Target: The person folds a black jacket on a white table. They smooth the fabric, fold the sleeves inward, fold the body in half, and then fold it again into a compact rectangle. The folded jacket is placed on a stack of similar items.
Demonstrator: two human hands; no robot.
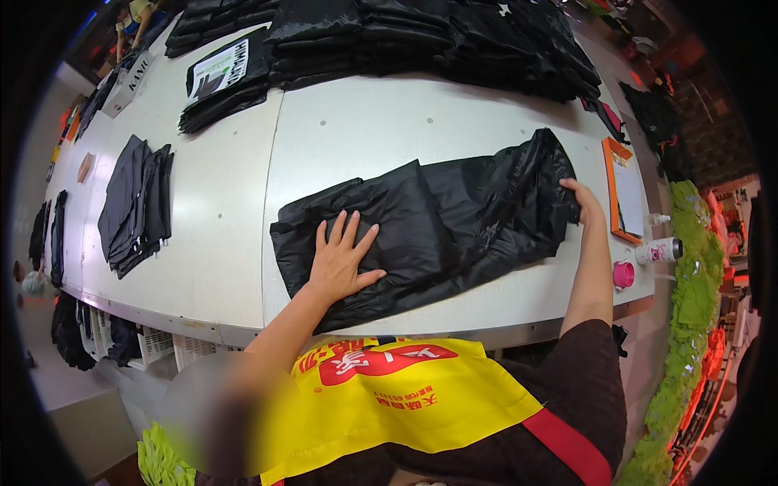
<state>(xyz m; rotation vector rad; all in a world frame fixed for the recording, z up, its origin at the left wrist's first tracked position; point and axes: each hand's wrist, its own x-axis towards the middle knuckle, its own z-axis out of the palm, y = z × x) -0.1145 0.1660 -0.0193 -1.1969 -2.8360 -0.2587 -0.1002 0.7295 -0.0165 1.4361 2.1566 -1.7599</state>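
Observation:
A long, black, shiny piece of folded fabric or a bagged garment (454, 219) lies across the white table in front of me; its exact kind cannot be made out. My left hand (344, 257) rests flat on its left part, fingers spread. At the far right end, which is bunched and wrinkled, my right hand (585, 202) grips the edge, with some of the fingers hidden by the black material.
Stacks of black packed garments (356, 40) line the table's far side. Dark folded pieces (138, 206) lie on the left. At right are an orange tray (613, 190) holding paper, a white bottle (659, 251) and a pink cup (623, 274). Another person (138, 23) is at the far left.

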